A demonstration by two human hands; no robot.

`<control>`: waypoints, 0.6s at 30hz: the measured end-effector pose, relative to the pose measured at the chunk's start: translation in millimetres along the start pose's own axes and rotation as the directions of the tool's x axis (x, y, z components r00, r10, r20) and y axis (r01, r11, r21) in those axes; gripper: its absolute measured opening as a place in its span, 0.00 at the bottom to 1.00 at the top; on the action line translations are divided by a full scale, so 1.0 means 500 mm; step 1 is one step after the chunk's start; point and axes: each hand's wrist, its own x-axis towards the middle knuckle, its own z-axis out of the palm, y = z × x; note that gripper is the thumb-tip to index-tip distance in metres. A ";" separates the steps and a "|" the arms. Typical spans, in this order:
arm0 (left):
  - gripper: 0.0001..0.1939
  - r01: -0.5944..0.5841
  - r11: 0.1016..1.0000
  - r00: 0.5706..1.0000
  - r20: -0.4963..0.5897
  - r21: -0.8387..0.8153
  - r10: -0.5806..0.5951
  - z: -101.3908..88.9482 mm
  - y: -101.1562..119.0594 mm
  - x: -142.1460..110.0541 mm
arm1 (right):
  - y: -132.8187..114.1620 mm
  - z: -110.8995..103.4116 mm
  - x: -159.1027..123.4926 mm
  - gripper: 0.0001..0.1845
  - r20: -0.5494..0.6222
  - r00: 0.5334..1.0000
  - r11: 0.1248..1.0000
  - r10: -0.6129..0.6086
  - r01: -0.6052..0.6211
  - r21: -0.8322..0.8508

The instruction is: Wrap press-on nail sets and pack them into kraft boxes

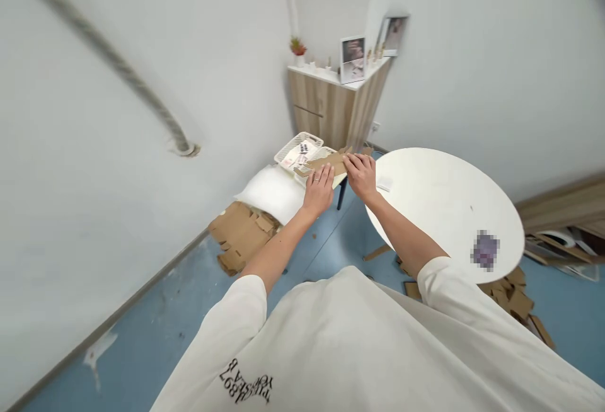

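Black print runs across the front of the white shirt point(350, 343) the person has on, upside down from where I stand; letters and digits share it, and I believe "SEA B" is among them, though the folds make me unsure of the rest. Pale sheets point(299, 155) with small dark printed blocks lie in a white slatted basket point(286, 150), too tiny to read. A second basket point(323, 153) sits just beside it, mostly hidden behind the cardboard piece point(334, 161), so its contents escape me.

That cardboard is up in front of the person, over the baskets, between the two hands. The left hand point(319, 190) pinches its near edge, fingers laid over the top, a ring on one of them; the right hand point(360, 176) grips the other end, fingers curled over it.

To the right stands a round white bench point(425, 198), with a blurred purple patch point(484, 251) near its edge. On the corner cabinet point(326, 100) are a small pot point(300, 60) holding a red-and-green plant point(297, 46) and two framed pictures point(353, 59). Flattened cardboard point(243, 235) lies low by the left wall.
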 end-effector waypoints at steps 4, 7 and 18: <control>0.38 -0.136 0.989 0.989 0.054 -0.061 0.140 0.082 0.166 0.106 | 0.188 -0.068 -0.106 0.26 -0.040 0.990 0.988 0.138 -0.140 -0.070; 0.40 -0.226 0.968 0.966 0.103 -0.114 0.237 0.151 0.290 0.172 | 0.315 -0.113 -0.197 0.27 -0.035 0.971 0.966 0.235 -0.237 -0.106; 0.36 -0.343 0.904 0.810 0.407 -0.256 0.423 0.454 0.575 0.196 | 0.538 -0.118 -0.575 0.31 0.259 0.777 0.819 0.574 -0.544 -0.185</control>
